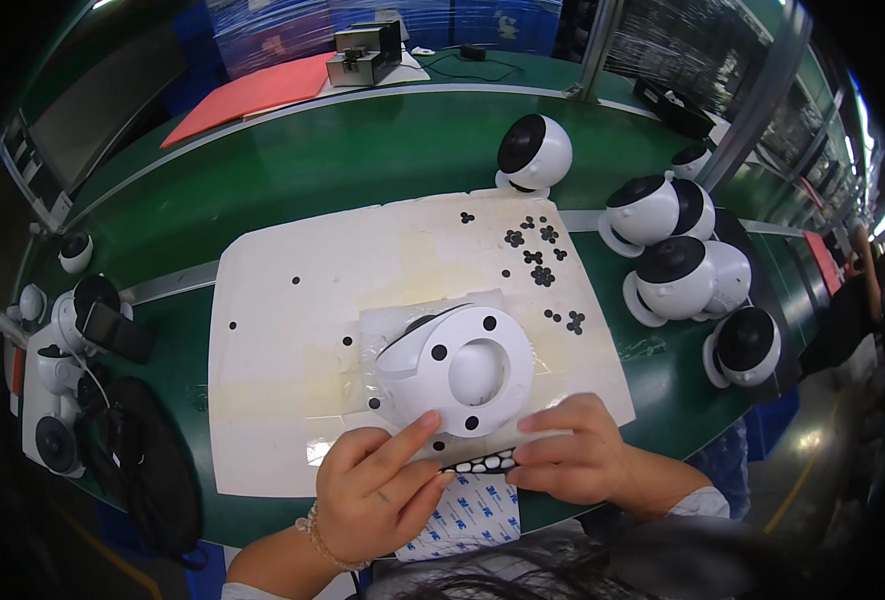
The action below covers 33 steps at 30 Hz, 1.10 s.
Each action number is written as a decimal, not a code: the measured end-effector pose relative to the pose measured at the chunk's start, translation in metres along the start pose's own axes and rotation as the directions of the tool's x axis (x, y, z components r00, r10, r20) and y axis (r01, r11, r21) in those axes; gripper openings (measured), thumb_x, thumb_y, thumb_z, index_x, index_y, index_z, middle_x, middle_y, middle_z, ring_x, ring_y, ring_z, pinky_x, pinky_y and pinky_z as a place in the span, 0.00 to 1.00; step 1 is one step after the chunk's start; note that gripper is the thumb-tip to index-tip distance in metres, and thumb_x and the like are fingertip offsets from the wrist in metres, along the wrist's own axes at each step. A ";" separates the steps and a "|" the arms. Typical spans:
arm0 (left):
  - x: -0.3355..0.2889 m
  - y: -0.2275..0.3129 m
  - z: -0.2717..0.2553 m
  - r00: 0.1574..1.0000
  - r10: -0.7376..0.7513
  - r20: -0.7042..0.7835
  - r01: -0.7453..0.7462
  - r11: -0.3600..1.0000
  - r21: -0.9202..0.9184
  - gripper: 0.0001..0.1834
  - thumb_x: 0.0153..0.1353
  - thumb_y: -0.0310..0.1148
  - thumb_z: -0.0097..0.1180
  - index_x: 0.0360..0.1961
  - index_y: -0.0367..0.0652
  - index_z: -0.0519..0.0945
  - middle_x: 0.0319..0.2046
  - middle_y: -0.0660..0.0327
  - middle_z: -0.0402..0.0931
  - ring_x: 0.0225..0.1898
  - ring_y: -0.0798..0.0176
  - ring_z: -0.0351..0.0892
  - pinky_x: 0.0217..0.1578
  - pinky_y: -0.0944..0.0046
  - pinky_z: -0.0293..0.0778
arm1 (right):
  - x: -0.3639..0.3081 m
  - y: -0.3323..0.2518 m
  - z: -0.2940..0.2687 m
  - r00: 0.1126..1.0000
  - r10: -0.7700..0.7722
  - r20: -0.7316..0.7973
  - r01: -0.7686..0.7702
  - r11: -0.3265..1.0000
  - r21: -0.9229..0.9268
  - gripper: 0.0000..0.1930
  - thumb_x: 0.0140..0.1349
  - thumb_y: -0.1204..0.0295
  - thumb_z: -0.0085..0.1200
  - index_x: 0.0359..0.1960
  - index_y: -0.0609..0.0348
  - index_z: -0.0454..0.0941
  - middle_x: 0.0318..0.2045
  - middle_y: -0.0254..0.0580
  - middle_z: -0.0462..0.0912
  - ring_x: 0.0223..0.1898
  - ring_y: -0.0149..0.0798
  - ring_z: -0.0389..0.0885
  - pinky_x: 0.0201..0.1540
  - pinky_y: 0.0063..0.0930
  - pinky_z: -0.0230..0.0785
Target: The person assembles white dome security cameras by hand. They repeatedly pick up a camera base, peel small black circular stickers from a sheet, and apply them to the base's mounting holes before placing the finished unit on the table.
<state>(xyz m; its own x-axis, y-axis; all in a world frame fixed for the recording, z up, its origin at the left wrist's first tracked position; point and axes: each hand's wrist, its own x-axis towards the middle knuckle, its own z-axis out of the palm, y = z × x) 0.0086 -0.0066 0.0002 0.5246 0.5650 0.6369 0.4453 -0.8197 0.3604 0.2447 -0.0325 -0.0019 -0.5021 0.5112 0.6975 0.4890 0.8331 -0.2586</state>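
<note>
A white rounded device (410,380) lies with its ring-shaped base facing up on a clear plastic-wrapped pad (377,335). Three black round pads (439,352) sit on the ring around its centre hole. In front of it, near the table edge, my two hands hold a dark sheet of sticky pads (480,464) with white rounds showing. My left hand (377,495) pinches its left end, one finger stretched toward the device. At the right end, the fingers and thumb of my right hand (572,455) are closed on it. White backing paper with blue print (462,520) hangs below the sheet.
Loose black pads (542,275) lie scattered and clustered on the pale board (292,380). White devices with black fronts stand at the back (547,155) and right (672,275). More devices (57,445) and a black bag (157,470) are at left. A metal box (357,65) stands far back.
</note>
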 end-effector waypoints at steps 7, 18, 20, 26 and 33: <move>-0.002 -0.003 0.006 0.998 0.055 0.041 -0.056 0.998 0.041 0.07 0.40 0.28 0.63 0.22 0.42 0.77 0.49 0.64 0.72 0.28 0.64 0.69 0.25 0.68 0.64 | 0.005 0.016 0.008 0.806 0.592 -0.002 -0.547 0.746 0.379 0.04 0.57 0.73 0.52 0.34 0.56 0.75 0.57 0.49 0.61 0.61 0.52 0.52 0.61 0.41 0.44; -0.003 -0.002 0.006 0.999 0.017 0.038 -0.019 0.998 0.067 0.07 0.41 0.29 0.63 0.23 0.41 0.78 0.49 0.66 0.73 0.28 0.65 0.69 0.25 0.68 0.62 | 0.005 0.019 0.011 0.831 0.556 0.029 -0.536 0.783 0.316 0.05 0.58 0.70 0.51 0.33 0.56 0.76 0.56 0.47 0.63 0.60 0.48 0.55 0.60 0.39 0.47; -0.002 -0.002 0.007 0.999 0.015 0.037 -0.017 0.998 0.067 0.07 0.41 0.29 0.63 0.23 0.41 0.78 0.49 0.66 0.73 0.28 0.65 0.69 0.25 0.68 0.62 | 0.005 0.018 0.010 0.799 0.600 0.036 -0.564 0.729 0.387 0.05 0.57 0.70 0.52 0.33 0.56 0.76 0.55 0.47 0.64 0.59 0.47 0.57 0.59 0.38 0.48; -0.003 -0.002 0.007 0.999 0.016 0.036 -0.019 0.997 0.077 0.07 0.40 0.29 0.63 0.23 0.41 0.78 0.49 0.66 0.73 0.28 0.65 0.69 0.25 0.68 0.62 | 0.003 0.017 0.017 0.728 0.683 0.058 -0.578 0.567 0.588 0.05 0.57 0.71 0.52 0.33 0.55 0.77 0.54 0.46 0.65 0.58 0.46 0.59 0.58 0.37 0.50; -0.004 -0.002 0.008 0.999 0.021 0.037 -0.024 0.995 0.094 0.07 0.40 0.28 0.63 0.23 0.41 0.78 0.49 0.66 0.73 0.29 0.65 0.68 0.26 0.67 0.61 | 0.000 0.024 0.009 0.914 0.405 -0.030 -0.401 0.912 0.086 0.07 0.52 0.72 0.56 0.33 0.53 0.78 0.52 0.48 0.67 0.55 0.50 0.61 0.57 0.39 0.51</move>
<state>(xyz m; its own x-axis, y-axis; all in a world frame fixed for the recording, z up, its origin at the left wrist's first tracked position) 0.0119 -0.0065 -0.0081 0.5600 0.5509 0.6188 0.4987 -0.8206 0.2792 0.2495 -0.0109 -0.0143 -0.2400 0.7980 0.5528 0.5856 0.5732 -0.5732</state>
